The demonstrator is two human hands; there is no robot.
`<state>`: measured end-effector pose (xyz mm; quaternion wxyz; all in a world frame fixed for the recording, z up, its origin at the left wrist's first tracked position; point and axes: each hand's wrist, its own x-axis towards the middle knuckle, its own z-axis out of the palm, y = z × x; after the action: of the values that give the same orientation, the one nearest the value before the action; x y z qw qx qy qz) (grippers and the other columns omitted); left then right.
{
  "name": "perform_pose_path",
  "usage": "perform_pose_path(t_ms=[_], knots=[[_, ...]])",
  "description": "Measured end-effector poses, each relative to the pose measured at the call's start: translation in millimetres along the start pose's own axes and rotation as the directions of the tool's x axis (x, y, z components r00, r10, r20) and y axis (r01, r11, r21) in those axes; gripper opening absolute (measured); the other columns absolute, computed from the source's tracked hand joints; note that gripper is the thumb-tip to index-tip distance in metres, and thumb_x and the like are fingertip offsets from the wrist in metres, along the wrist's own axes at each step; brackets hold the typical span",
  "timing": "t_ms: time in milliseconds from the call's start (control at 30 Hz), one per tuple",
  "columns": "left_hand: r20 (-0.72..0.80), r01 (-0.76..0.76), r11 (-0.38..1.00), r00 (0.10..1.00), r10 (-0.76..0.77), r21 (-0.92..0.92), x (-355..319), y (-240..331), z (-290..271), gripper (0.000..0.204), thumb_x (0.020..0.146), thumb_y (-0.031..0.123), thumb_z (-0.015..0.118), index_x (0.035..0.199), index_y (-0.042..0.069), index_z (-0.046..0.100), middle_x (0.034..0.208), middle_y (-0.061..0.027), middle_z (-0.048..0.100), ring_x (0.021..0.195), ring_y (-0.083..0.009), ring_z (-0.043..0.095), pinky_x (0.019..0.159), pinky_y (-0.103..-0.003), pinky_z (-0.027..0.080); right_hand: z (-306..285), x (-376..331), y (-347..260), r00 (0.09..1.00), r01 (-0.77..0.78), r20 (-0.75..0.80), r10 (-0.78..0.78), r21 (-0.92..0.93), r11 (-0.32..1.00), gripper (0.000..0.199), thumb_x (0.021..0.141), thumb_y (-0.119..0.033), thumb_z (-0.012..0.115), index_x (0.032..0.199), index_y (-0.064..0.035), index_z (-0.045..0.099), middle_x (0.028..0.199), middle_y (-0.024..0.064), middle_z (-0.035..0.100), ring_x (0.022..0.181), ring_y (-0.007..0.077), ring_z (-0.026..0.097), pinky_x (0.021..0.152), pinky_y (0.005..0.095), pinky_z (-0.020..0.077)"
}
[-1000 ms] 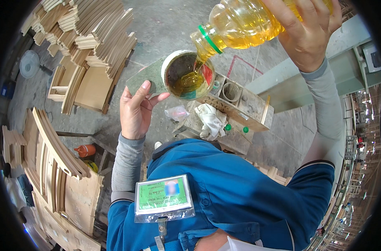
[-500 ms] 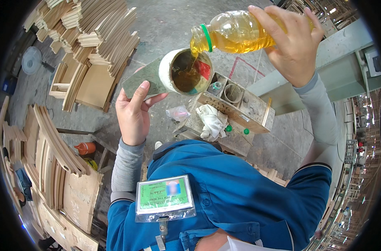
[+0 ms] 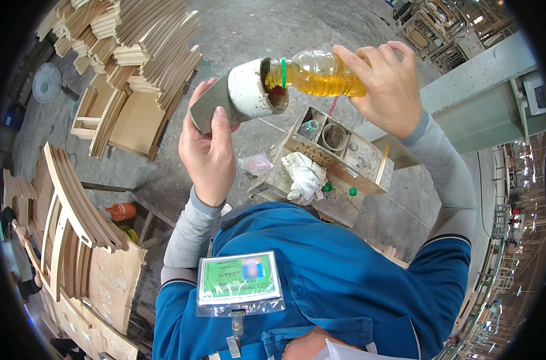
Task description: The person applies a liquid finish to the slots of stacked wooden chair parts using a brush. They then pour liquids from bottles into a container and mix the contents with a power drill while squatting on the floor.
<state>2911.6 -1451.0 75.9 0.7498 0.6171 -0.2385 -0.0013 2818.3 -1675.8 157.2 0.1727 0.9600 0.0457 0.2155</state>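
My left hand (image 3: 210, 159) grips a flat grey-green board (image 3: 210, 108), thumb on the face towards me and fingers behind. A stained white cup (image 3: 246, 89) sits against the board, tilted so its mouth points right; most of its inside is hidden. My right hand (image 3: 387, 90) is wrapped round the base end of a clear plastic bottle (image 3: 324, 75) with a green neck ring. The bottle lies nearly level and holds yellow liquid. Its neck is at the cup's mouth, and whether liquid is flowing is hard to see.
Below my hands stands a wooden box (image 3: 339, 159) with compartments, holding a small bottle and a round container. A white cloth (image 3: 304, 177), green caps (image 3: 352, 192) and a plastic bag (image 3: 256, 164) lie around it. Curved wood pieces (image 3: 147, 48) are stacked at left; a metal beam (image 3: 465, 90) crosses the right.
The bottle and my right hand have moved left and slightly down, bringing the neck to the cup. The cup has turned, so its inside shows less. My left hand has shifted a little right.
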Motion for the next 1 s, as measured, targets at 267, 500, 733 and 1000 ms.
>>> perform_pose_path(t_ms=[267, 500, 733, 1000], knots=[[-0.04, 0.005, 1.0, 0.999, -0.004, 0.018, 4.1, -10.5, 3.7, 0.036, 0.088, 0.005, 0.044, 0.122, -0.003, 0.038, 0.115, -0.013, 0.05, 0.093, -0.0155, 0.056, 0.07, -0.026, 0.052, 11.3, 3.9, -3.7, 1.0, -0.007, 0.03, 0.006, 0.041, 0.999, 0.054, 0.06, -0.011, 0.067, 0.112, -0.0157, 0.053, 0.082, 0.0008, 0.054, 0.08, 0.0172, 0.05, 0.083, 0.0371, 0.03], [-0.033, 0.017, 1.0, 0.999, -0.018, -0.018, 2.0, -13.3, 6.5, 0.037, 0.087, 0.005, 0.043, 0.123, -0.005, 0.037, 0.119, -0.015, 0.047, 0.097, -0.0182, 0.055, 0.072, -0.027, 0.052, 25.2, 3.8, 0.3, 0.99, -0.105, 0.124, 0.063, 0.365, 0.925, 0.053, 0.058, -0.011, 0.065, 0.109, -0.0115, 0.053, 0.084, 0.0042, 0.058, 0.082, 0.0206, 0.053, 0.08, 0.0374, 0.0323], [0.049, -0.09, 0.996, 0.995, 0.089, 0.024, -3.2, -17.6, 5.3, 0.036, 0.088, 0.005, 0.042, 0.122, -0.005, 0.035, 0.124, -0.0165, 0.042, 0.104, -0.0208, 0.051, 0.073, -0.028, 0.053, 35.9, -4.7, 17.0, 0.737, -0.623, 0.659, -0.151, 0.749, 0.228, 0.063, 0.057, -0.01, 0.071, 0.115, -0.0021, 0.048, 0.095, 0.0069, 0.06, 0.086, 0.0148, 0.056, 0.076, 0.0294, 0.0428], [0.108, -0.115, 0.988, 0.989, 0.103, 0.104, -8.7, -23.7, 21.8, 0.036, 0.088, 0.003, 0.041, 0.122, -0.006, 0.036, 0.124, -0.0166, 0.042, 0.104, -0.0213, 0.05, 0.077, -0.029, 0.052, 47.0, -29.4, 32.1, 0.691, -0.722, 0.66, -0.294, 0.644, -0.253, 0.065, 0.057, -0.006, 0.07, 0.117, 0.0018, 0.045, 0.101, 0.0084, 0.056, 0.092, 0.0169, 0.053, 0.082, 0.028, 0.0413]])
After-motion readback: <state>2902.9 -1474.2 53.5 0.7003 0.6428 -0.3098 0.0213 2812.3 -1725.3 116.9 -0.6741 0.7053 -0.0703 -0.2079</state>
